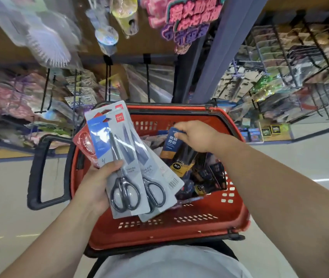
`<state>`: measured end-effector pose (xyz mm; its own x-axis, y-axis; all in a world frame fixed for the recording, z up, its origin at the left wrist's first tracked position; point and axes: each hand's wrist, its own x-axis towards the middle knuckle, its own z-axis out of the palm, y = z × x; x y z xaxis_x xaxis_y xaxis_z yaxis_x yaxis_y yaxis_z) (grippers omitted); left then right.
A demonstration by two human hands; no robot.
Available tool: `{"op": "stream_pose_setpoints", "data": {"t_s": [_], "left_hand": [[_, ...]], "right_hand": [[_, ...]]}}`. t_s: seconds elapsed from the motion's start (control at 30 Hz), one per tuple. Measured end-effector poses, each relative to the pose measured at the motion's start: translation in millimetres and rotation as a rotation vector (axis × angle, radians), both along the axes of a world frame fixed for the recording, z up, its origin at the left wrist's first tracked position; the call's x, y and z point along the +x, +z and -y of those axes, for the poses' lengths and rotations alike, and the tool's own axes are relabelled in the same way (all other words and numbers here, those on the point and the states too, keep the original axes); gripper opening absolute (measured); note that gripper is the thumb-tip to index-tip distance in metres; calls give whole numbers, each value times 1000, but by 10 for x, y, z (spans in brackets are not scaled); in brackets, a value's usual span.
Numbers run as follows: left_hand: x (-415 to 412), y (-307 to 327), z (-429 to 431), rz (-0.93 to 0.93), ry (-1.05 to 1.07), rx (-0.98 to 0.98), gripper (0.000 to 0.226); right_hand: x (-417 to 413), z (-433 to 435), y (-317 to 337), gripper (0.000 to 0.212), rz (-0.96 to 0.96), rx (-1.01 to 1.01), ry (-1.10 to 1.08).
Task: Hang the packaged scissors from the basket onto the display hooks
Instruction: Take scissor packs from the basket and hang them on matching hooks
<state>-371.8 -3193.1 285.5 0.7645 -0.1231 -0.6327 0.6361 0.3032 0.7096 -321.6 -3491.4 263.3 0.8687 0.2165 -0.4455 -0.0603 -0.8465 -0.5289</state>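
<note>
Shop racks crowd the upper half of the frame, blurred packets hanging from black display hooks (107, 81) at upper centre, with pale floor (5, 197) to either side. At the middle of the frame sits a red basket (179, 233) with a black handle (37, 173) jutting out at its left.

The left hand (97, 183) holds a fan of grey-carded scissors packs (131, 157) over the left part of the basket, thumb across the front card and fingers behind; its grip is closed round the stack. The right hand (195, 135) reaches into the basket at centre right and pinches the top edge of a blue-and-orange scissors pack (172, 145), which stands tilted among more dark packs piled in the basket.

By my reading this is the gathering step: packs are being collected from the basket and none of these is on a hook yet. Next, the pinched pack would need lifting clear of the pile without dragging its neighbours. Then each card's hang hole must be lined up with a hook tip. The fanned cards in the left hand look likely to slip if that grip loosens.
</note>
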Motion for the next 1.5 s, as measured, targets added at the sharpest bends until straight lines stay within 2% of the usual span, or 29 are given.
{"op": "stream_pose_setpoints", "data": {"t_s": [0.2,0.33,0.5,0.6,0.67,0.77,0.93,1.1,1.2,1.27,1.33,1.4,1.47,1.5], "left_hand": [[-91,73,-227,50,55,62,42],[-92,47,-242,13,101,91,41],[-74,69,-169,6,96,109,29],[-13,117,-128,22,79,147,28],[42,156,-93,61,59,166,30],[82,227,5,61,44,101,31],[4,299,255,-31,31,-65,24],[-73,358,477,-41,5,-65,20],[-106,364,539,-65,-13,-85,37],[-114,365,548,-79,1,-87,41],[-129,379,548,-86,19,-108,42],[-151,353,534,-103,40,-107,53],[-170,336,517,-127,81,-112,69],[-175,337,508,-131,97,-124,69]], "right_hand": [[88,-268,-520,29,66,-112,7],[21,-240,-462,22,129,-5,-27],[-125,100,43,18,177,6,-33],[-59,348,622,26,94,-37,24],[-2,458,1104,22,13,-50,120],[57,449,1657,30,-10,30,140],[227,207,1692,48,64,253,-69],[327,-137,1335,38,168,356,-401],[320,-311,1098,46,280,327,-639],[279,-395,1001,50,320,329,-774],[228,-445,1006,52,254,376,-882],[160,-474,1083,57,13,505,-906],[59,-441,1186,57,-286,691,-800],[-1,-405,1216,52,-382,784,-720]]}}
